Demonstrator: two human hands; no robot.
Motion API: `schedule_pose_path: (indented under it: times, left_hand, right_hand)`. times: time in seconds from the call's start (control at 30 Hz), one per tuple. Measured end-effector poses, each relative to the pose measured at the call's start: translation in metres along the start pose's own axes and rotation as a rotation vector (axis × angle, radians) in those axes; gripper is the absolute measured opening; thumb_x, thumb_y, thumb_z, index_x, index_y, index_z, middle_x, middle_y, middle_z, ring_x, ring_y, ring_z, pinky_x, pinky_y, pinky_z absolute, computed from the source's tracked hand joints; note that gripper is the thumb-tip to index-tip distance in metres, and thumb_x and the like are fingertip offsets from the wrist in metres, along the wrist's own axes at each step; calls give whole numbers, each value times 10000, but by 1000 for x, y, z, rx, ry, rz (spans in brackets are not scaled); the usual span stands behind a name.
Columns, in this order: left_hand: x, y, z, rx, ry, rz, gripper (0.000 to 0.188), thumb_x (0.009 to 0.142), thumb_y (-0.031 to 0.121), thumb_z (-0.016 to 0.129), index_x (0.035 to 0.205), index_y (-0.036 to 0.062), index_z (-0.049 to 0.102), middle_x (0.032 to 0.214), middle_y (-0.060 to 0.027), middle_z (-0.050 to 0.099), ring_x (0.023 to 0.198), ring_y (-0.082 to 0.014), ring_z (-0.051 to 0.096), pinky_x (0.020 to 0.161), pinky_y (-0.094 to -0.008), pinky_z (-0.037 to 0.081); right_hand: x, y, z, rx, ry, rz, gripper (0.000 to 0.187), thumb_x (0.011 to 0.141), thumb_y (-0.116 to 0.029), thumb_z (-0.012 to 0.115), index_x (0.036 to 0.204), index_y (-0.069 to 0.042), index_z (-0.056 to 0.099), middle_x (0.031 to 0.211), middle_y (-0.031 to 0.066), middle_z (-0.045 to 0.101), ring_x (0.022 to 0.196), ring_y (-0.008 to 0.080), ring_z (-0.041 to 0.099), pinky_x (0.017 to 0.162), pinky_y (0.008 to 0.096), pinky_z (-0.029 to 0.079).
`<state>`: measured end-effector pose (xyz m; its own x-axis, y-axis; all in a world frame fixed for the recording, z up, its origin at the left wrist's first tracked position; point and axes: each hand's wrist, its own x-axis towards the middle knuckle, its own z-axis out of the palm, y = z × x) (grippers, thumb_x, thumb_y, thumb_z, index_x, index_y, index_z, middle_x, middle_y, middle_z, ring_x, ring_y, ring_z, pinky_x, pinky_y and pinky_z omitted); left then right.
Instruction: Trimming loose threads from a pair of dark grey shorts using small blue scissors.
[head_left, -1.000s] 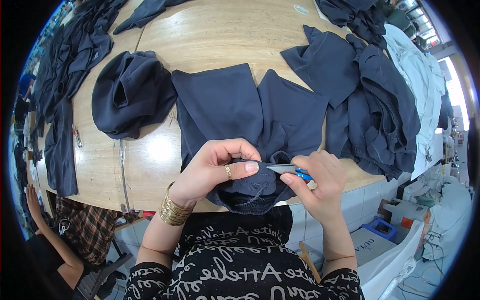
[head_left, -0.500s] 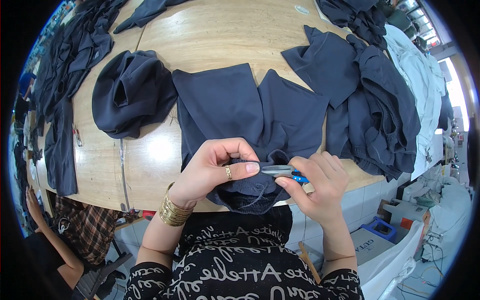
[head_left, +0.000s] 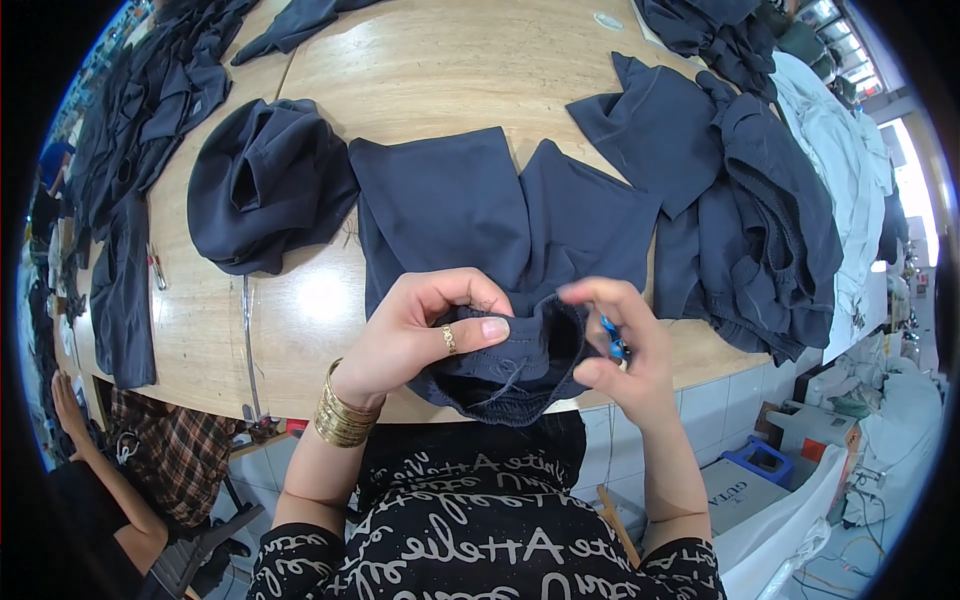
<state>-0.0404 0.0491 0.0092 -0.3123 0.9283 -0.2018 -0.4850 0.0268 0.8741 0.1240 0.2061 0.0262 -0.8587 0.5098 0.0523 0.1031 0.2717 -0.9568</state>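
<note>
A pair of dark navy shorts (head_left: 445, 205) lies on the table in front of me, legs pointing away and the gathered elastic waistband (head_left: 505, 410) toward me. My left hand (head_left: 415, 325) pinches the waistband's edge between thumb and fingers. Loose threads (head_left: 512, 375) hang over the waist opening. In my right hand (head_left: 640, 350), blue-handled thread snips (head_left: 614, 345) are tucked against the palm, their blades mostly hidden. The thumb and index finger of that hand are spread apart beside the waistband's right side; whether the index fingertip touches the cloth, I cannot tell.
A crumpled dark garment (head_left: 270, 190) sits to the left, and a pile of dark elastic-waisted garments (head_left: 770, 230) to the right. Another small pair of snips (head_left: 156, 268) lies at the left. Pale cloth (head_left: 830, 170) hangs at the far right. A co-worker's arm (head_left: 120, 490) shows at lower left.
My right hand has drawn the snips away from the waistband, turning them into the palm, and its fingers have spread. The waist opening gapes wider. My left hand has shifted slightly left.
</note>
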Motion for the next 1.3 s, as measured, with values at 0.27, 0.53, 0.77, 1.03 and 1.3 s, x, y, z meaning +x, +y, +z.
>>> schedule_pose_path:
  times: [0.27,0.53,0.77,1.03,1.3]
  left_hand:
    - [3,-11,-3,663,165,360,231,816,82,697,1026,17,626,958,-52,659,930,-187,594,845,-301,449]
    - [-5,-11,2,905,81,675,264,680,143,809,912,89,694,1029,-20,637,901,-193,569,834,-314,399]
    - [-6,2,-1,905,21,578,133,720,109,782,809,84,686,967,-19,644,839,-177,558,774,-293,420]
    - [-13,8,-58,-32,-762,392,189,798,202,721,829,17,693,903,-111,665,943,-202,600,824,-328,459]
    - [9,-2,-4,627,-162,174,209,883,224,673,892,20,629,731,-8,600,675,-98,516,648,-253,422]
  right_hand:
    - [14,4,7,275,-332,334,204,797,-140,755,907,-7,646,672,-57,473,636,22,389,576,195,310]
    - [13,4,9,334,-284,353,178,855,-161,701,898,3,646,676,-61,475,641,21,386,569,195,300]
    - [11,9,7,386,-297,349,174,850,-165,702,880,-4,643,691,-63,488,647,20,385,576,191,298]
    - [12,12,-3,330,-324,230,154,833,-138,702,848,-9,620,673,-60,445,637,30,374,567,205,289]
    - [15,-3,0,-146,-250,-40,218,777,-218,746,892,-70,635,694,-25,486,616,96,423,621,259,304]
